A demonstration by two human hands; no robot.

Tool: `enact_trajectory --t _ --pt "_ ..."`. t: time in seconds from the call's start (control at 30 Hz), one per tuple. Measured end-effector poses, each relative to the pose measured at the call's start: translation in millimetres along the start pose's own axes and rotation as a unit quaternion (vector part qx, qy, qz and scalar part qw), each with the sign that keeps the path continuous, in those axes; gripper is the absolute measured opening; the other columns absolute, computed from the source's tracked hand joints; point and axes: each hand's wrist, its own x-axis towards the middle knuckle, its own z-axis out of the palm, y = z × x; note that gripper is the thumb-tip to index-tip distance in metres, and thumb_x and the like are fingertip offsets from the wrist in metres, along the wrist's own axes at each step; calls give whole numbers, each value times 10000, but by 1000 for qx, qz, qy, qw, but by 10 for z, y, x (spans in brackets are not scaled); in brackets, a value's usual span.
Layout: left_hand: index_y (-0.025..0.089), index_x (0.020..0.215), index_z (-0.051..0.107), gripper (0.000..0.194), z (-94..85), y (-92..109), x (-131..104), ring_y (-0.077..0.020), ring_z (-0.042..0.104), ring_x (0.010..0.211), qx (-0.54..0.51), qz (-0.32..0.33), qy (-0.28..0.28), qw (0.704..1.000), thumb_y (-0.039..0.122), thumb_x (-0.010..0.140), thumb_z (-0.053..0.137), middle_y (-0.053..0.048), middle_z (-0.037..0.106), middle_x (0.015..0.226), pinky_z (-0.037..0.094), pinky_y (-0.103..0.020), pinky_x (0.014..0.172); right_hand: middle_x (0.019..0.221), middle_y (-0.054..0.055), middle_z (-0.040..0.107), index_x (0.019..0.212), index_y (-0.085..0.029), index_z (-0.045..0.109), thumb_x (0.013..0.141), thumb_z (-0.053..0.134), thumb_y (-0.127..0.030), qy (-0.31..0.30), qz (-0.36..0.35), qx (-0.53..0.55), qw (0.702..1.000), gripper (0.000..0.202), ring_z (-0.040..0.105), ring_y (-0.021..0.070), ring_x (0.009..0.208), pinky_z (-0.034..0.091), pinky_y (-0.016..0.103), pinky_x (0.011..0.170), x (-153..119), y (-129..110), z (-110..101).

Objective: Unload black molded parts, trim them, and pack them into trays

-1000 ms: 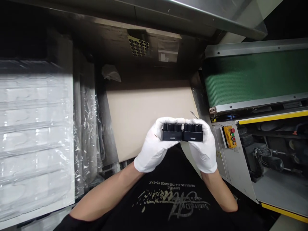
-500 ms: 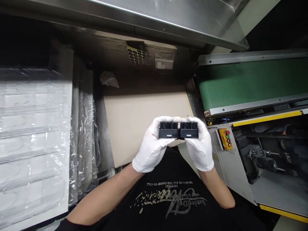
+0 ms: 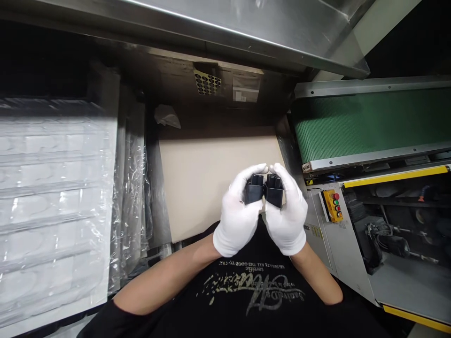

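Observation:
My left hand, in a white glove, is closed around a small black plastic part with dark upright pieces along its top. In the matching glove, my right hand grips a similar black plastic part. Both parts are held close together, side by side, turned at an angle to each other. My fingers and palms cover their outer sides. Below and beyond the hands lies a tan cardboard sheet on the work surface.
Clear plastic trays are stacked on the left. A green conveyor belt runs off to the right, above a yellow button box. A sheet of round black stickers and a crumpled white piece are at the back.
Both hands have turned the two black parts, so their faces are now angled rather than in one straight row. My left hand has shifted right.

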Motion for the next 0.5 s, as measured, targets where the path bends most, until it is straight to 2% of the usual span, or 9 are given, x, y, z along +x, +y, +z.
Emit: enact_trajectory --t 0.13,0.27,0.37,0.5 --pt "287 1304 744 610 -45 -45 -7 -306 655 1327 53 14 -2 999 -6 773 679 -29 734 1369 486 -495 1233 1439 66 712 1487 -347 621 899 662 -203 5 -6 -36 999 606 655 346 1378 574 556 1182 -8 30 59" --pt "292 1348 729 665 -97 -112 12 -307 657 1325 61 -8 6 998 -17 767 636 -21 741 1349 464 -493 1255 1393 112 725 1575 -272 530 915 580 -198 -33 -21 -89 995 666 688 358 1310 612 572 1117 -1 30 109" --pt "297 1362 722 686 -112 -151 16 -293 656 1328 51 -24 9 998 -24 766 615 -13 742 1340 454 -473 1263 1388 141 718 1629 -243 443 947 532 -191 -63 -18 -97 993 690 675 371 1321 584 608 1139 -5 48 132" --pt "290 1362 719 683 -109 -181 19 -290 645 1346 24 -51 9 998 -16 761 614 -8 743 1345 423 -471 1295 1469 135 675 1650 -271 395 933 563 -195 -98 21 -65 993 740 597 396 1422 522 644 1202 -11 91 128"
